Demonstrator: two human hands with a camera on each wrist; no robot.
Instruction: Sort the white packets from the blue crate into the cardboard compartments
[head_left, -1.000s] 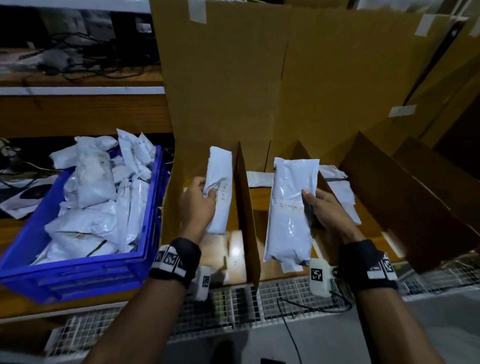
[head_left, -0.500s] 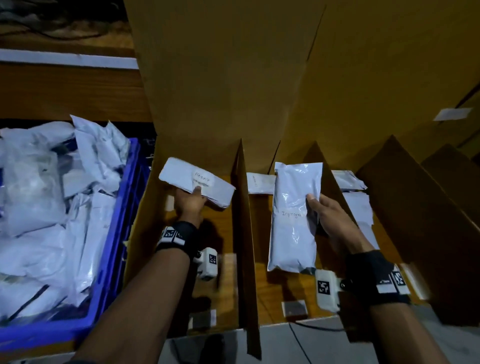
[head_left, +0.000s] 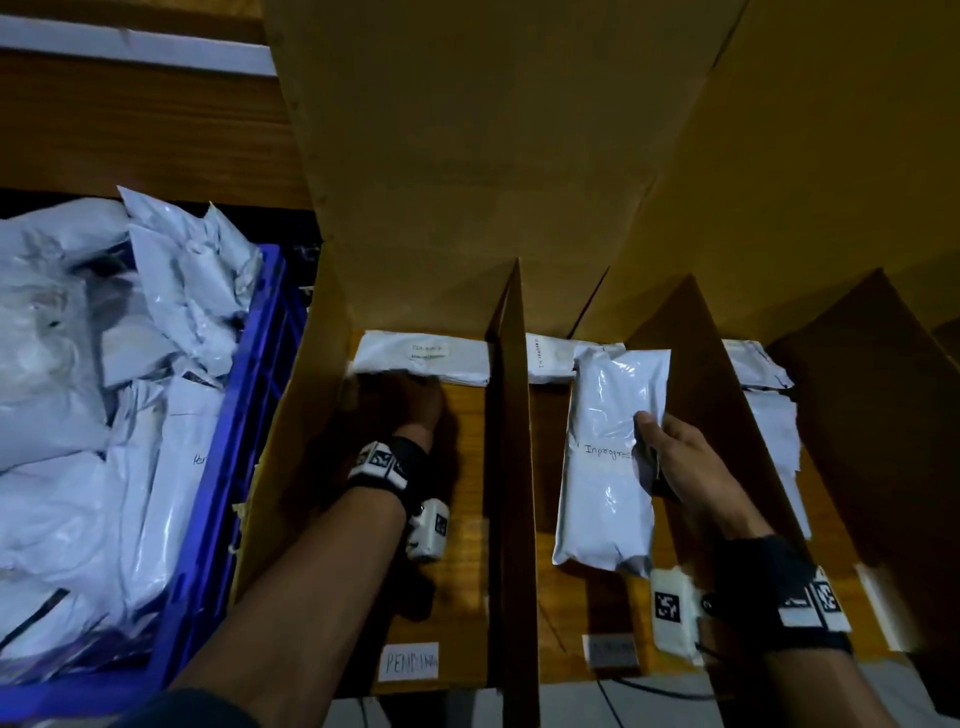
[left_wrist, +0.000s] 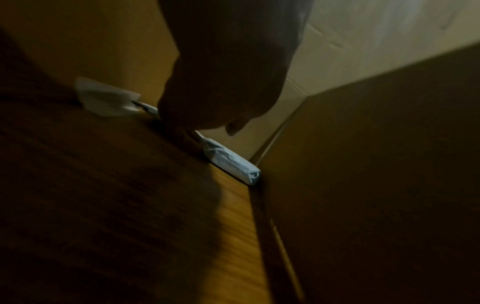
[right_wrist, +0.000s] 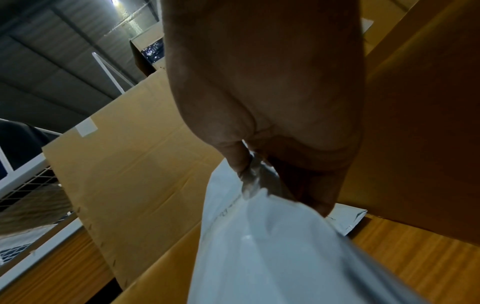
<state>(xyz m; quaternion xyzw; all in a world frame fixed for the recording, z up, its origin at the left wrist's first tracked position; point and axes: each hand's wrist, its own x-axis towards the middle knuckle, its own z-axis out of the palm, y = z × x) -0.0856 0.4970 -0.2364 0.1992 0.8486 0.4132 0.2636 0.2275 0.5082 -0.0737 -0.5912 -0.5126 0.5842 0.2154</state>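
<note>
- A glossy white packet (head_left: 610, 457), wrinkled and marked "In progress" by hand, is held above the second cardboard compartment (head_left: 550, 519) from the left.
- Its long axis runs from the person towards the back wall, with the far end tilted slightly right.
- The right hand (head_left: 675, 457) pinches the packet's right edge, thumb on top and fingers curled beneath.
- A smaller white packet (head_left: 423, 358) with a small label lies flat at the back of the leftmost compartment (head_left: 467, 467), its long axis running side to side, spanning from wall to divider.
- The left hand (head_left: 410, 405) rests against this packet's near edge; the dim wrist view does not show whether the fingers grip it.
- Bare wooden floor shows in front of both packets.
- The blue crate (head_left: 239, 415), heaped with white packets, stands just beside the leftmost compartment.
- A paper label reading "PENDING" (head_left: 409, 661) sits at that compartment's front edge.
</note>
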